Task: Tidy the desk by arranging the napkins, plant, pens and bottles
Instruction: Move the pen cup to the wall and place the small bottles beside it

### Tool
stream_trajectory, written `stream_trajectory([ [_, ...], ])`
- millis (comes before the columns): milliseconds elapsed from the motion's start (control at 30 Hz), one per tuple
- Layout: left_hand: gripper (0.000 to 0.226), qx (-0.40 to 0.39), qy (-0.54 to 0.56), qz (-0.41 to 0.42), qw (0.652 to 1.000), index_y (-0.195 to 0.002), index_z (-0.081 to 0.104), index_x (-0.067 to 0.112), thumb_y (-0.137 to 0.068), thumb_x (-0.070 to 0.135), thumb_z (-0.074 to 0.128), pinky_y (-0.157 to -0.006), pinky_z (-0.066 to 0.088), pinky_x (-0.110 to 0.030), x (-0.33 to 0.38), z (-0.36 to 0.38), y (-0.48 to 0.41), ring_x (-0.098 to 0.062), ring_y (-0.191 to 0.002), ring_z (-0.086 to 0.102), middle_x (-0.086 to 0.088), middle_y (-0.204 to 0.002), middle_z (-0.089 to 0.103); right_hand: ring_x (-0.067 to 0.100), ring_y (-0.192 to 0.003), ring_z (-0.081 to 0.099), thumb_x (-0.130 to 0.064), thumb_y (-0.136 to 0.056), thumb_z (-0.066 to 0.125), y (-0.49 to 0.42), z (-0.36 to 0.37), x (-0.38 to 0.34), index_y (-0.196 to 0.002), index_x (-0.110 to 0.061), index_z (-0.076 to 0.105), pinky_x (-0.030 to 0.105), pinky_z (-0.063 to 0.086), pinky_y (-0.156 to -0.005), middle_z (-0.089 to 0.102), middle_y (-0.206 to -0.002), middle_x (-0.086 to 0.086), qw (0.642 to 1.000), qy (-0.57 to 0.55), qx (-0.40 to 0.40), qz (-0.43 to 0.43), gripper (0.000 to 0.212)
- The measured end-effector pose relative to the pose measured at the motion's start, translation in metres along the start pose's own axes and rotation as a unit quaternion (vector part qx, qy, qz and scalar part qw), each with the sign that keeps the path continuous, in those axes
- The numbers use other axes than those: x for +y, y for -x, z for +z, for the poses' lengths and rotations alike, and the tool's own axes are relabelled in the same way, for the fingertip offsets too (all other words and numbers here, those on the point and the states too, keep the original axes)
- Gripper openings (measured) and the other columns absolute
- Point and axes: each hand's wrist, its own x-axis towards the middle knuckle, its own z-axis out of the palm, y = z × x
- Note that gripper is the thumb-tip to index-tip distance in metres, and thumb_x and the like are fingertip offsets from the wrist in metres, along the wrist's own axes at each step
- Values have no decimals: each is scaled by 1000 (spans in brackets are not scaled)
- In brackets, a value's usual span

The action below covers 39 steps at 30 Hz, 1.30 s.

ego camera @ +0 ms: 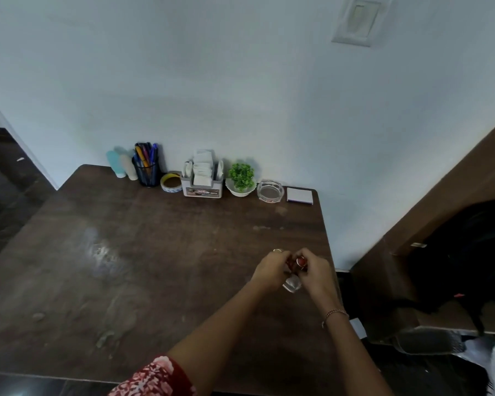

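Nearest me, a red patterned sleeve [155, 378] leads up to the left hand [270, 271]. It meets the right hand [316, 271] over the desk [155, 252], well in front and right of the napkin holder [202, 185]. I see both sets of fingers curled round a clear bottle [292, 284], gripping near its red cap [296, 262]. Just right of the holder stand the plant [241, 175], an ashtray [270, 190] and a notepad [299, 195]. Left of it are tape [171, 182], a pen cup [147, 170] and two pale bottles [120, 165].
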Motion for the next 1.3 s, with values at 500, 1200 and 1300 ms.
stream_trajectory([
  [500,37,16,-67,-12,998,-111,63,14,-76,20,73,-84,45,-34,-126,-144,36,-24,-102,60,-8,-107,66,6,-78,63,7,-64,77,-47,92,-132,-86,-16,69,4,46,-69,66,-82,-5,988,-75,-86,-101,32],
  [1200,35,247,-16,-133,960,-108,66,16,-74,18,74,-73,46,-29,-350,-340,45,-21,-90,61,-3,-97,66,22,-105,60,-8,-85,63,-186,254,-401,-115,-7,64,29,45,-94,64,-113,10,911,138,-184,-343,29],
  [1300,68,329,55,-173,927,-128,49,15,-68,18,80,-80,40,-22,-367,-342,40,-18,-105,55,-3,-116,58,23,-99,59,-7,-86,62,-208,272,-429,-109,-5,65,28,46,-88,59,-109,11,909,136,-175,-353,24],
])
